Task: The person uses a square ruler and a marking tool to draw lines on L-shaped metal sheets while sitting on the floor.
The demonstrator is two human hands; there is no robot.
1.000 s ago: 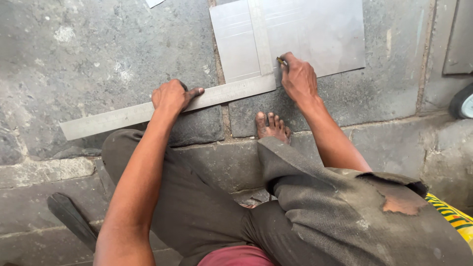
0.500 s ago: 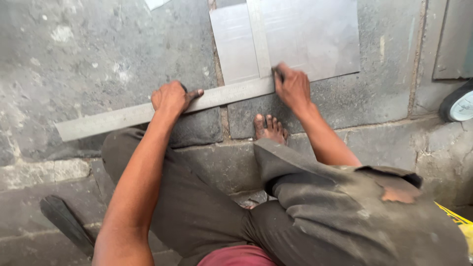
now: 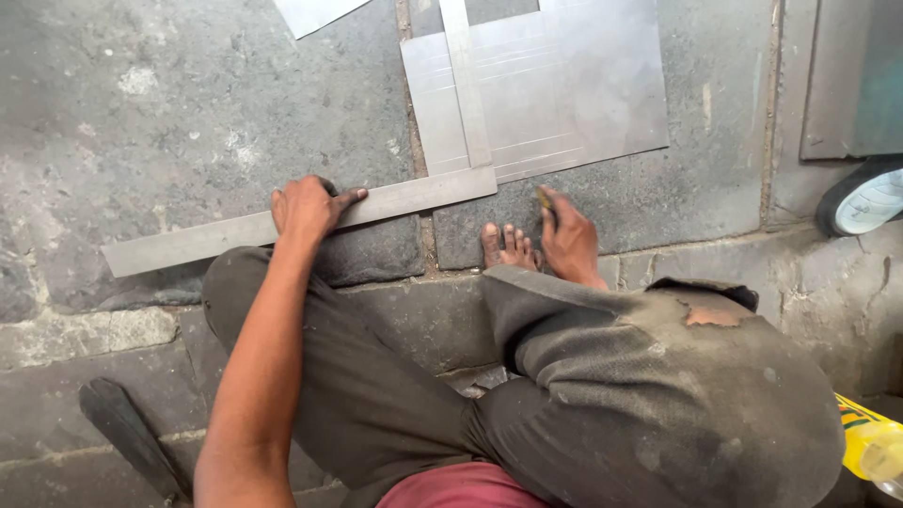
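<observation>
The left hand (image 3: 306,207) presses flat, fingers spread, on the long arm of a large grey steel L-shaped square (image 3: 282,221), which lies across the rough dark stone floor (image 3: 141,122). The square's shorter arm runs up over a thin, pale grey metal sheet (image 3: 574,85) lying flat on the floor near its upper edge. The right hand (image 3: 567,240) sits just below the sheet's lower edge, beside the bare toes (image 3: 508,246), its fingers pinched together on a small, slim scribing tool (image 3: 543,198) whose tip shows above the knuckles. A black-and-white wheel (image 3: 870,198) sits at the floor's right edge.
</observation>
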